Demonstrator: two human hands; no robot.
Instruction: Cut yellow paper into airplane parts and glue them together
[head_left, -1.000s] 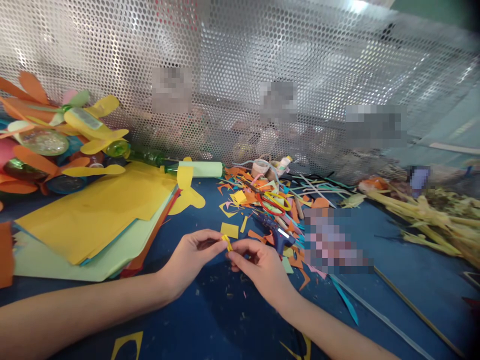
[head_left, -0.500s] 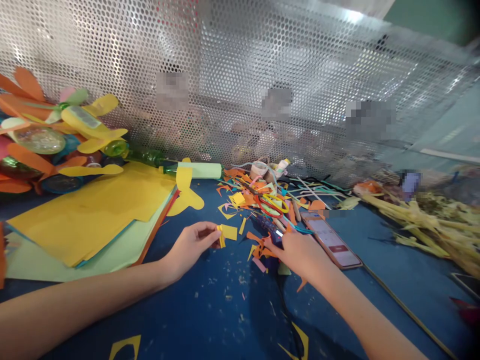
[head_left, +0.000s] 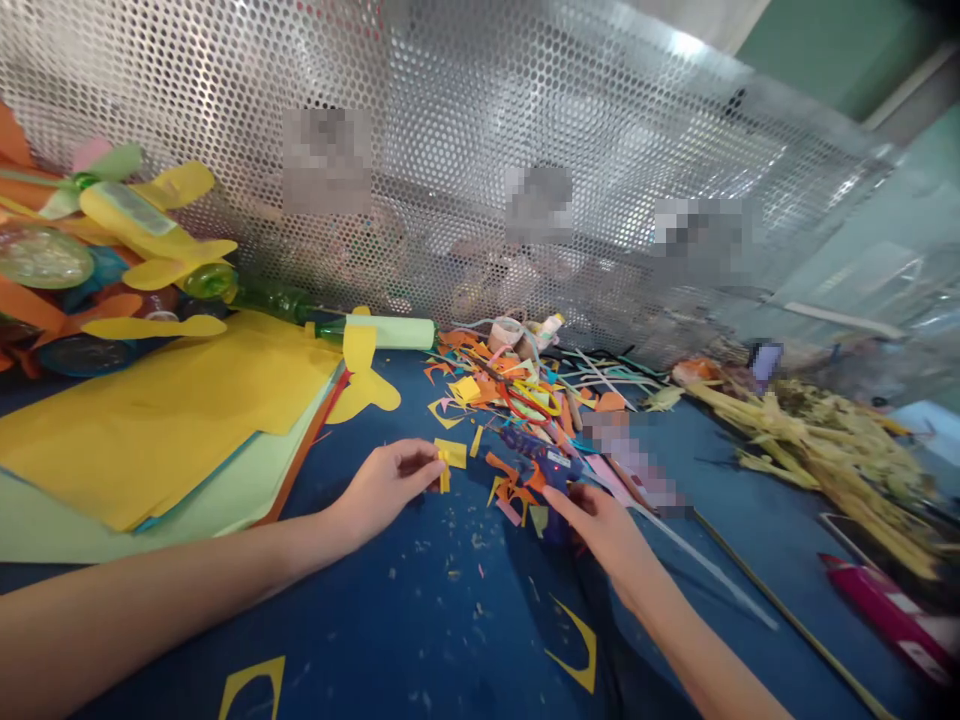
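My left hand is closed in a pinch on a small folded strip of yellow paper, held upright just above the table. Right behind the strip lies a flat yellow paper rectangle. To the right, my right hand has its thumb and fingers around the handle of a blue hot glue gun, though the grip is partly hidden. A small red light glows on the gun, and its nozzle points left. Orange, pink and yellow paper scraps lie between the hands.
Yellow and green paper sheets are stacked at left, below paper-and-bottle flowers. A green bottle lies behind. Scraps and straws are heaped before a perforated metal screen. Dried husks and a pink packet lie right.
My right hand has drawn back a little toward me and down to the glue gun's handle, uncovering more of the gun. My left hand keeps its pinch. The view has shifted slightly.
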